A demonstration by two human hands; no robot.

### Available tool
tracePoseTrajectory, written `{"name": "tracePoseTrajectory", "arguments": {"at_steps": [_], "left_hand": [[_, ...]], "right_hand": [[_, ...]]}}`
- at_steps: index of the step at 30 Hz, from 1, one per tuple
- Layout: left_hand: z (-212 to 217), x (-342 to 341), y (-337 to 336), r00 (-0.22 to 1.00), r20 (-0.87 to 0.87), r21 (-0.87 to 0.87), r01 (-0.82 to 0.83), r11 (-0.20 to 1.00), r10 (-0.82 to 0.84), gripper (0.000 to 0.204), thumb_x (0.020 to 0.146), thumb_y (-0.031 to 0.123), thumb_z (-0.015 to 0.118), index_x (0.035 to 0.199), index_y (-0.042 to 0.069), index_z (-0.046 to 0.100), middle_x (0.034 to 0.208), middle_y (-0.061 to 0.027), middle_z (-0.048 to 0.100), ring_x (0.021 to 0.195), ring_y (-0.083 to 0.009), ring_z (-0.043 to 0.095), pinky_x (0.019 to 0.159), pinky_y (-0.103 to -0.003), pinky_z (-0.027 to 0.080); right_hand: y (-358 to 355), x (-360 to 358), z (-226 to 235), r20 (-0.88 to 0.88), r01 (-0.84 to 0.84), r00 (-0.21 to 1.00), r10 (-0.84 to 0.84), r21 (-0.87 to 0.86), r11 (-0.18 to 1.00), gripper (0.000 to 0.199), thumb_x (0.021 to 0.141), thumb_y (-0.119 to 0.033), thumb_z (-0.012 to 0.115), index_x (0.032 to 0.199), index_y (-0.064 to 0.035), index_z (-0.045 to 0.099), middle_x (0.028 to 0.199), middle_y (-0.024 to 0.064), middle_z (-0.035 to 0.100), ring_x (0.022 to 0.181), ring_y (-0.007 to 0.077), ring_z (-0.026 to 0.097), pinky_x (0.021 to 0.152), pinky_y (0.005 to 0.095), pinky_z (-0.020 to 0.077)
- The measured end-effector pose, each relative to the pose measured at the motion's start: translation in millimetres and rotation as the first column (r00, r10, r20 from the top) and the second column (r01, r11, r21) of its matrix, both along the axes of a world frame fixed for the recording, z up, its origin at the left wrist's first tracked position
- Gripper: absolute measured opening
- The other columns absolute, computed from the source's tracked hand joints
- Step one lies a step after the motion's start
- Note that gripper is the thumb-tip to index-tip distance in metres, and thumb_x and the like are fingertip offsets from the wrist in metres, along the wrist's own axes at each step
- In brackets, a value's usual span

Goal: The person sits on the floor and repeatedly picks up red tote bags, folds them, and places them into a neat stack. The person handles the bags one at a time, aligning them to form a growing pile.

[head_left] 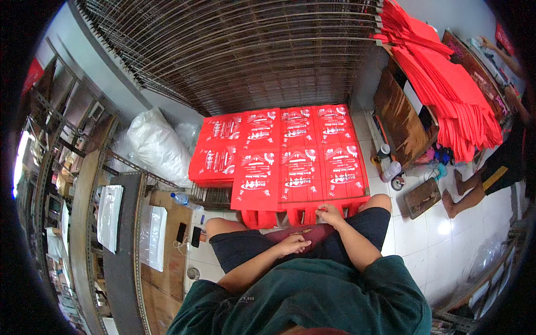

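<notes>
At the foot of a dark metal rack of many wire tiers [240, 61], flat red fabric bags with white print [300, 167] lie side by side in stacks, their red strap handles [269, 218] extending toward the seated person. Each bag is probably light, soft and hardly fragile, best lifted by a side edge with the panel supported. The right hand [331, 215] bends its fingers together at the near edge; whether its grip pinches a strap cannot be told. The left hand [293, 244], loosely curled above dark maroon cloth [319, 237], shows no clear hold.
</notes>
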State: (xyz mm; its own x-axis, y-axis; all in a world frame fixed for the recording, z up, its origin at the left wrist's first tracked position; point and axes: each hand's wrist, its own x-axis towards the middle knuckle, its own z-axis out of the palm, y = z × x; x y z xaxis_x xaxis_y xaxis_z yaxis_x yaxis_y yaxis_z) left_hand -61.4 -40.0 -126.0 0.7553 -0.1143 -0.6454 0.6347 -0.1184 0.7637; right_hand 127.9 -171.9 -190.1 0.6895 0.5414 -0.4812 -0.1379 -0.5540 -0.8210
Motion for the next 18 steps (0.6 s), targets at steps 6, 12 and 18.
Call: {"name": "tracePoseTrajectory", "arguments": {"at_steps": [6, 12, 18], "left_hand": [[-6, -3, 3, 0.993, -0.078, -0.089, -0.099, 0.991, 0.093, 0.044, 0.082, 0.048, 0.059, 0.088, 0.005, 0.054, 0.083, -0.0066, 0.059, 0.076, -0.0164, 0.059, 0.066, -0.029, 0.049], [5, 1, 5, 0.990, -0.109, -0.139, -0.106, 0.985, 0.091, 0.044, 0.081, 0.050, 0.059, 0.089, 0.007, 0.054, 0.083, -0.0053, 0.058, 0.078, -0.0166, 0.058, 0.068, -0.030, 0.047], [-5, -1, 9, 0.981, -0.160, -0.168, -0.134, 0.977, 0.108, 0.047, 0.082, 0.052, 0.057, 0.098, 0.008, 0.052, 0.084, -0.0068, 0.059, 0.075, -0.0141, 0.057, 0.068, -0.027, 0.046]], "right_hand": [[6, -1, -7, 0.056, -0.024, 0.998, 0.022, 0.039, 0.999, 0.033, 0.075, -0.026, 0.068, 0.098, -0.0033, 0.061, 0.077, 0.0093, 0.062, 0.069, 0.0168, 0.058, 0.062, 0.0300, 0.0458], [3, -4, -10, -0.033, 0.018, 0.999, -0.015, 0.090, 0.996, 0.026, 0.078, -0.021, 0.066, 0.097, -0.0049, 0.059, 0.070, 0.0039, 0.057, 0.059, 0.0108, 0.052, 0.052, 0.0252, 0.0435], [11, -9, 25, -0.156, 0.004, 0.988, 0.014, 0.115, 0.993, 0.029, 0.079, -0.022, 0.067, 0.100, -0.0037, 0.059, 0.074, 0.0049, 0.058, 0.063, 0.0115, 0.053, 0.054, 0.0259, 0.0434]]}}
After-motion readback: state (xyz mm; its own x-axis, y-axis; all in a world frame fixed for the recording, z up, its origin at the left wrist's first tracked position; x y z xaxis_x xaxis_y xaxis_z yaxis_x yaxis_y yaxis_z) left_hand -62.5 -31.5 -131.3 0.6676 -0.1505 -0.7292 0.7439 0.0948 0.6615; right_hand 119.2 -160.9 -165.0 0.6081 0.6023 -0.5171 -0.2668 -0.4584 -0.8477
